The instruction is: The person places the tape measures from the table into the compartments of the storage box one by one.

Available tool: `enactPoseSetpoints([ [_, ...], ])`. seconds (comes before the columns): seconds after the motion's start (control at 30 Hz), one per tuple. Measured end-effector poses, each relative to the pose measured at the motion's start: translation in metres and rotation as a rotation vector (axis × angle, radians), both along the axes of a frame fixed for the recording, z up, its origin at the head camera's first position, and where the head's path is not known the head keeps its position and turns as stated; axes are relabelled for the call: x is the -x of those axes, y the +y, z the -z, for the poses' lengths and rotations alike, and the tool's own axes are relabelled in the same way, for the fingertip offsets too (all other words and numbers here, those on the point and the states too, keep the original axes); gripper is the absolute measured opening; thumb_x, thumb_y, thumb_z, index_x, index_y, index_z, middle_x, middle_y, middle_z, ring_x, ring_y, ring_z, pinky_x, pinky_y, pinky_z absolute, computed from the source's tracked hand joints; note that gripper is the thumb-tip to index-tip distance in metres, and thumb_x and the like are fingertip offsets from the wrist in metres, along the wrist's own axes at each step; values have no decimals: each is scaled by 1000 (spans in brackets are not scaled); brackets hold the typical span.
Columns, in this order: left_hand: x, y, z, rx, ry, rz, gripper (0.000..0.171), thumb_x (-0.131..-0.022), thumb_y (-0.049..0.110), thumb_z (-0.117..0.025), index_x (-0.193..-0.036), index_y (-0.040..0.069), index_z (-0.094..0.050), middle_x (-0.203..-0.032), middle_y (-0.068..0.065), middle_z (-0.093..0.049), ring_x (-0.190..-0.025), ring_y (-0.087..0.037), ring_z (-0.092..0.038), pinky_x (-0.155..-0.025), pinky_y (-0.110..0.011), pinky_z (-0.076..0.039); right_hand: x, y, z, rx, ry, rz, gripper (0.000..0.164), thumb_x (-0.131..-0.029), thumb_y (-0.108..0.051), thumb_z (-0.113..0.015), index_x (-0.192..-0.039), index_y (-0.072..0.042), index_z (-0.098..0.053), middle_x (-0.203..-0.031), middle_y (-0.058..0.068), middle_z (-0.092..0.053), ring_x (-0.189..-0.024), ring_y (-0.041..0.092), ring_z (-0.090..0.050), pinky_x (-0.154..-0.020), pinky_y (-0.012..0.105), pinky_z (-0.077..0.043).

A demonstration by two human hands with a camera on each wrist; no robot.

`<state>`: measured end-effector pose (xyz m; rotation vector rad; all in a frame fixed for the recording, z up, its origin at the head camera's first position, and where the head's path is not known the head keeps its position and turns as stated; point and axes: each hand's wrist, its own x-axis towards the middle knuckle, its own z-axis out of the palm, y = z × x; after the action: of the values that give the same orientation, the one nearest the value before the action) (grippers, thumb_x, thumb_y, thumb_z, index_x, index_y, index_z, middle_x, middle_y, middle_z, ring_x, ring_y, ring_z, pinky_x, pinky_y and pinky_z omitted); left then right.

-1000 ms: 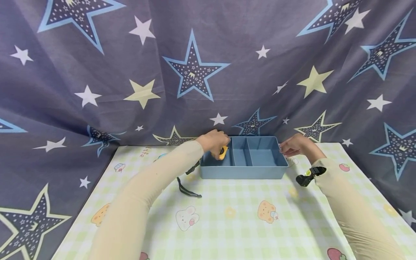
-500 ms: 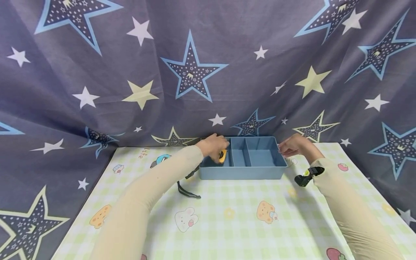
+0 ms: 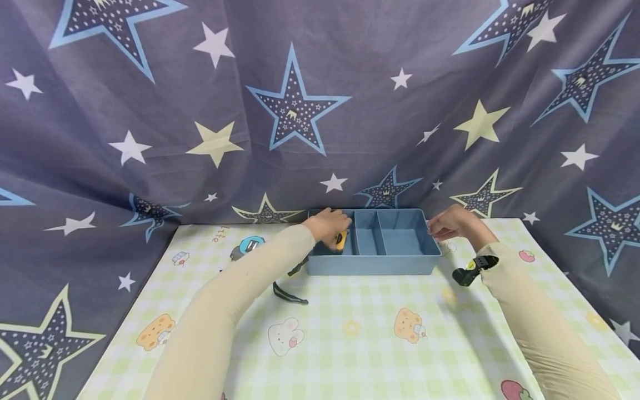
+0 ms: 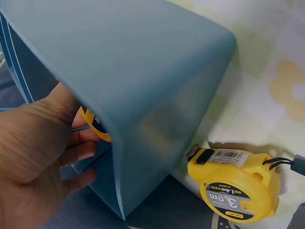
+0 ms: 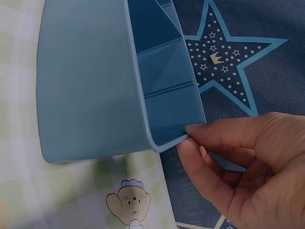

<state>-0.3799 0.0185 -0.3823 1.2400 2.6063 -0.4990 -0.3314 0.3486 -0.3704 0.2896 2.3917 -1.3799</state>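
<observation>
A blue-grey divided box (image 3: 372, 265) stands at the back of the table. My left hand (image 3: 327, 226) reaches into its left compartment and holds an orange-yellow tape measure (image 3: 341, 240) with black markings. In the left wrist view the box wall hides part of that tape measure (image 4: 95, 125), and the fingers are curled beside it. With thumb and fingertips my right hand (image 5: 238, 157) pinches the rim at the box's right end. Outside the box, a yellow tape measure (image 4: 238, 186) marked 3.0m lies on the table, close to the box's left end.
A blue and grey tape measure (image 3: 248, 245) lies left of the box, partly behind the left sleeve. A black strap (image 3: 289, 294) lies in front of it on the checked tablecloth (image 3: 350, 355). A star-patterned curtain (image 3: 310, 178) hangs right behind the box.
My left hand has sunk slightly into the left compartment with the tape measure. More of the blue tape measure shows past the sleeve. The right hand keeps its place on the rim.
</observation>
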Motion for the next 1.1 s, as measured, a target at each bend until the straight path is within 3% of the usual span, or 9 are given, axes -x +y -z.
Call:
enactPoseSetpoints([
  [0.27, 3, 3, -9, 45, -4, -31, 68, -90, 40, -75, -144, 10, -47, -138, -7, -57, -130, -24, -50, -109, -43, -42, -1, 0, -6, -5, 7, 4, 49, -88, 11, -65, -134, 23, -51, -99, 9, -76, -72, 12, -68, -81, 34, -62],
  [0.53, 1, 7, -17, 81, -26, -50, 67, -87, 40, -79, -141, 11, -51, -132, -5, -60, -120, -21, -53, -104, -40, -46, 0, -1, -5, -2, -3, 2, 51, -88, 9, -67, -135, 22, -50, -91, 1, -74, -73, 11, -68, -84, 34, -61],
  [0.8, 3, 11, -17, 89, -94, -87, 53, -84, 30, -83, -128, 15, -59, -116, -1, -64, -98, -16, -57, -80, -32, -52, -2, -2, -5, 1, -5, 11, 50, -88, 9, -67, -134, 22, -51, -84, -2, -73, -72, 11, -68, -81, 33, -62],
  [1.1, 5, 12, -6, 116, -21, -70, 68, -88, 38, -79, -144, 13, -49, -137, -6, -58, -124, -23, -53, -104, -40, -47, 0, -2, -2, -17, -11, 20, 49, -88, 8, -67, -133, 21, -53, -81, -4, -71, -72, 11, -67, -81, 33, -62],
])
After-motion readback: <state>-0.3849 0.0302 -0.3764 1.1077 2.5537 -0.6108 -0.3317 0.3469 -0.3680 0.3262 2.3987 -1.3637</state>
